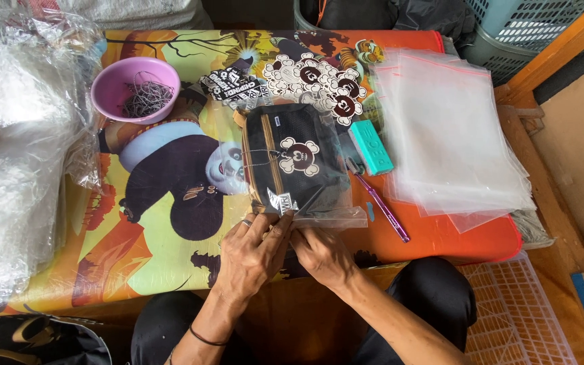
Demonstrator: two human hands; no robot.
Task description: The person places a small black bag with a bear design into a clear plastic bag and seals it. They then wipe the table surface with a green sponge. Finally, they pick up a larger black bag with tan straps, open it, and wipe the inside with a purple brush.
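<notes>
From my remote seat I see my left hand (250, 253) and my right hand (320, 253) side by side at the near edge of the low table with the colourful cartoon-panda printed top (170, 257). Both hands are closed in a pinch on the near open end of a clear plastic zip bag (326, 215), fingertips pressing its edge; the left thumb and forefinger sit by a small silvery tag (281, 201) at the mouth of the bag. Inside that bag lies a black fabric pouch with tan trim and a round white cartoon patch (292, 159), flat on the table, just beyond my fingers and near the table's middle.

Just to the right of the pouch lies a teal rectangular block (370, 147), and beside it a purple pen-like stick (383, 206) lies slantwise on the orange part of the table. Further right sits a stack of clear zip bags with red seal strips (451, 135), fanned slightly. Beyond the pouch is a heap of black-and-white cartoon stickers (312, 80). At the far left stands a pink round plastic bowl (135, 88) holding thin metal ball chains (147, 98). A large mass of crumpled clear plastic wrapping (15, 162) covers the table's left side. My dark-trousered knees (434, 290) show under the table's near edge.
</notes>
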